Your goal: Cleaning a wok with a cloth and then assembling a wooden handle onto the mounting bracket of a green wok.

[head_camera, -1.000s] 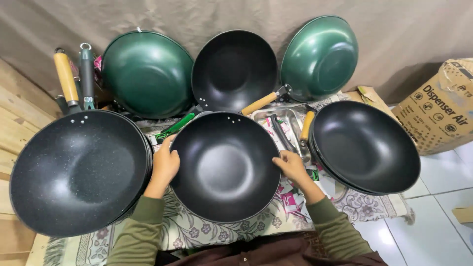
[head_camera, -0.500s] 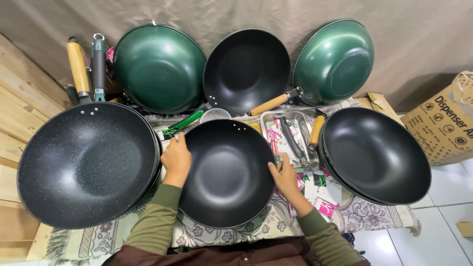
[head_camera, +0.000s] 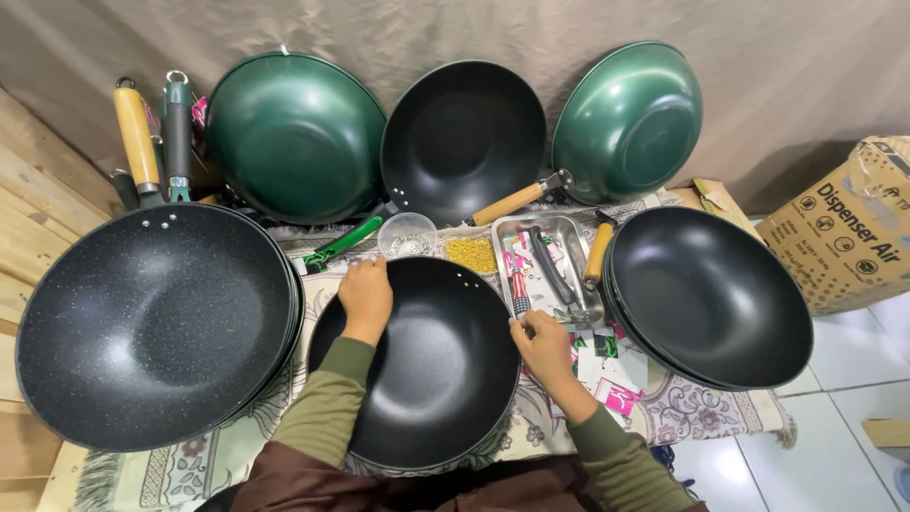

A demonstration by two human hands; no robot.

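Observation:
A black wok pan [head_camera: 427,374] without a visible handle lies in front of me on a patterned cloth. My left hand [head_camera: 366,300] grips its far left rim, fingers curled over the edge. On the pan's right rim rests my right hand [head_camera: 542,347], fingers closed on the edge. Both arms wear olive sleeves.
A large speckled black wok [head_camera: 152,322] sits left, another black wok [head_camera: 711,299] right. Two green woks [head_camera: 296,137] [head_camera: 627,121] and a black one [head_camera: 463,140] lean on the curtain behind. A metal tray [head_camera: 550,265] with tools, a clear cup [head_camera: 408,235] and a cardboard box [head_camera: 844,228] stand nearby.
The middle pan has come closer to me and lower in view. My left hand stayed on the far left rim, while the right slid along the right edge.

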